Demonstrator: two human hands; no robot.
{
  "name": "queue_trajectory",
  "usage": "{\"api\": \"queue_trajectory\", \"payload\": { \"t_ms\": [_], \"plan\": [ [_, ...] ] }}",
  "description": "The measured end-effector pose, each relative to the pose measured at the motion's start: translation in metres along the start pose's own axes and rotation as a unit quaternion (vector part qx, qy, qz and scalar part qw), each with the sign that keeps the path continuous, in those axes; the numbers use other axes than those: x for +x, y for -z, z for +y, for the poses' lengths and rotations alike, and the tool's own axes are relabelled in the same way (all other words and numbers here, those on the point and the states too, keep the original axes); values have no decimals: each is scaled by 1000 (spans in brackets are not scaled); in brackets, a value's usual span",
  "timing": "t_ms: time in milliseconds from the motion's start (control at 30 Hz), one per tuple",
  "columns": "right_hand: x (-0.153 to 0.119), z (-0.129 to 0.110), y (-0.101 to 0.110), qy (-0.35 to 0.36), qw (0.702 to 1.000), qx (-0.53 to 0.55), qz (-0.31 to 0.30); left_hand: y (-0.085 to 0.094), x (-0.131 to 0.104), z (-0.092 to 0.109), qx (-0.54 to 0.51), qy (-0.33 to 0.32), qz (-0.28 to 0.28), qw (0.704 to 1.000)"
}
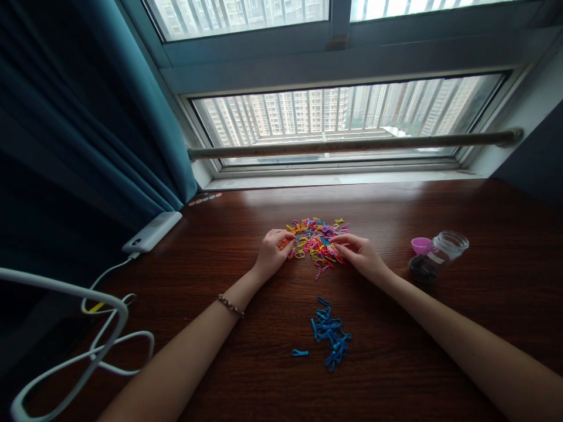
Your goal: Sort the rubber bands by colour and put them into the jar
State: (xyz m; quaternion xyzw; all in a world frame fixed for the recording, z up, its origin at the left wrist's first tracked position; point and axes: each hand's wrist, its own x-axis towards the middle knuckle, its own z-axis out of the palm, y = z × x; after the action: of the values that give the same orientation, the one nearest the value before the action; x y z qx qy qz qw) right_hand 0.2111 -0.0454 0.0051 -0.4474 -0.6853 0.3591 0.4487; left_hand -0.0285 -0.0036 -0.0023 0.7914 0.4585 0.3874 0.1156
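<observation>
A loose heap of small hair ties (314, 241) in pink, yellow, red, orange and blue lies mid-table. At its left edge is my left hand (273, 253), fingers curled, with orange and yellow hair ties showing between fingers and thumb. From the right, my right hand (361, 255) reaches into the heap, its thumb and forefinger stretched out slightly apart among the hair ties; no held piece can be made out. Closer to me lies a separate group of blue hair ties (331, 334), with a single blue hair tie (299, 353) just left of it.
A clear jar (446, 249) lies tilted at the right with dark contents, beside a small pink cup-shaped piece (421, 245). On the left are a white power bank (152, 231), a looping white cable (118, 337) and a blue curtain (145, 117). A window with a rail (352, 145) stands behind.
</observation>
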Motion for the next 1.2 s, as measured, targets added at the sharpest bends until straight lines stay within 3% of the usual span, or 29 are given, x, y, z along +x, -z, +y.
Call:
{"api": "queue_trajectory", "payload": {
  "t_ms": [133,300,500,700,833,933,1000,1067,1200],
  "plan": [
    [3,15,1,113,971,-209,2,2,-4,16,-48,-101,-44,993],
    [-2,16,-2,123,936,-326,-51,3,-17,55,-77,-212,-150,963],
    [-4,14,-3,111,933,-340,-46,0,-30,82,-98,-305,-251,914],
    [3,23,-1,134,957,-256,8,-4,-32,78,-98,-325,-239,910],
    [6,22,2,96,983,-133,83,-7,-25,62,-49,-298,-160,940],
    [6,19,5,-11,992,-13,123,-4,-11,37,28,-194,-27,980],
    [7,18,7,-70,985,60,144,0,0,18,81,-108,44,990],
    [8,17,7,-93,977,108,160,3,8,2,112,-49,59,991],
    [8,11,6,-89,975,167,120,3,10,-9,118,-3,-1,993]
  ]
}}
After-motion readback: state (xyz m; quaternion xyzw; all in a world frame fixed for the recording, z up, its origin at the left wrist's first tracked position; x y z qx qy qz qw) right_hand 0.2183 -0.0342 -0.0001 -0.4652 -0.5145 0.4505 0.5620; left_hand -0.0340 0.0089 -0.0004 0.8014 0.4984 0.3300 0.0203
